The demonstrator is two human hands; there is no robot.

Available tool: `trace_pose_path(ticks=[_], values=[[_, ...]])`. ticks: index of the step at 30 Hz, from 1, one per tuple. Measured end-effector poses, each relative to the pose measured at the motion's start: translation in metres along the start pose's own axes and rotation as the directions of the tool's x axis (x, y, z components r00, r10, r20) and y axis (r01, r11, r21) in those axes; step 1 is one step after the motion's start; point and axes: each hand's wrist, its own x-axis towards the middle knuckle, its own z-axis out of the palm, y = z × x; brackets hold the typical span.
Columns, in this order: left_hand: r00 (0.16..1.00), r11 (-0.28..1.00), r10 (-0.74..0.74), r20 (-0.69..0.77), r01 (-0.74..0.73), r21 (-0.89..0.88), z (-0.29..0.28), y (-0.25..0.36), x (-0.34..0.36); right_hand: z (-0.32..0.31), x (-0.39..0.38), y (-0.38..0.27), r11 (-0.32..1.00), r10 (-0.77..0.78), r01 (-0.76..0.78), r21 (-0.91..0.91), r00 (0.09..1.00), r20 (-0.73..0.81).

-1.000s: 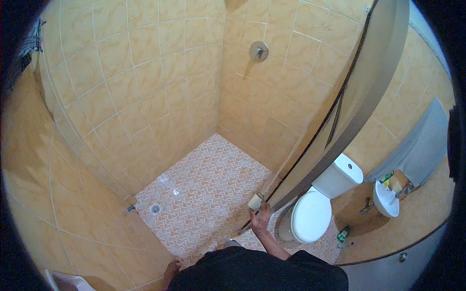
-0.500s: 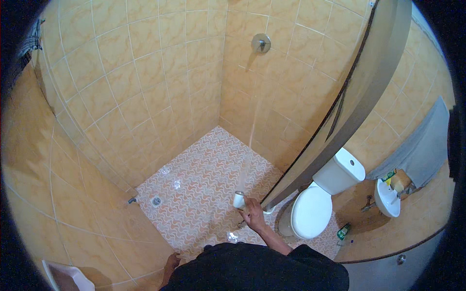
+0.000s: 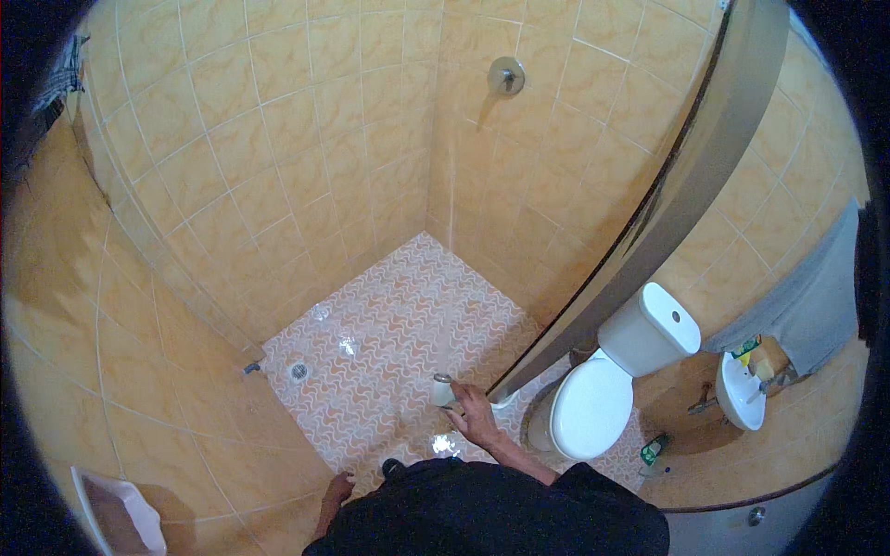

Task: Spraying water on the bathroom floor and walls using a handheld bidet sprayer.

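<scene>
My right hand (image 3: pixel 473 415) grips a short pale cylinder (image 3: pixel 442 390) with a metal end, low in the middle of the view beside the dark edge of the partition (image 3: pixel 677 162). A faint pale line rises from the cylinder, perhaps the edge of a clear panel; I cannot tell. My left hand (image 3: pixel 339 486) hangs lower left near the tiled wall, fingers loosely bent and holding nothing visible. Beyond both hands lies the patterned shower floor (image 3: pixel 389 315) with a round drain (image 3: pixel 298 371).
Right of the partition stand a white toilet (image 3: pixel 591 410), a small sink (image 3: pixel 739 389) and a hanging grey towel (image 3: pixel 807 278). A green bottle (image 3: pixel 654 449) is on the floor. A metal mixer (image 3: pixel 506 76) is on the back wall; a pink fixture (image 3: pixel 116 510) sits lower left.
My right hand and the cylinder have shifted left, away from the partition. The faint line above them has swung left too. My left hand has risen slightly, and the view has shifted a little.
</scene>
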Motion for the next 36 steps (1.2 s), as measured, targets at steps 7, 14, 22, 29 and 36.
trace_pose_path(ticks=[7,14,22,29,36], values=[[0.995,0.992,0.054,-0.078,-0.062,-0.106,0.025,-0.015,0.008,0.008,-0.004,0.013,0.999,-0.024,0.025,-0.032,0.999,0.029],[0.999,0.997,-0.032,0.018,0.033,-0.067,-0.004,0.036,-0.028,-0.003,0.005,0.005,0.996,-0.081,0.080,0.044,0.996,0.027],[0.995,0.996,0.086,-0.058,-0.084,0.041,0.000,0.041,-0.036,-0.001,-0.004,0.008,0.993,-0.111,0.108,0.035,0.991,0.070],[0.998,0.997,0.054,-0.035,-0.051,0.060,-0.002,0.046,-0.035,-0.004,0.000,0.006,0.994,-0.110,0.110,0.007,0.989,0.097],[0.984,0.984,-0.172,0.048,0.174,-0.042,-0.009,0.074,-0.039,-0.003,-0.001,0.013,0.995,-0.091,0.085,0.043,0.978,0.186]])
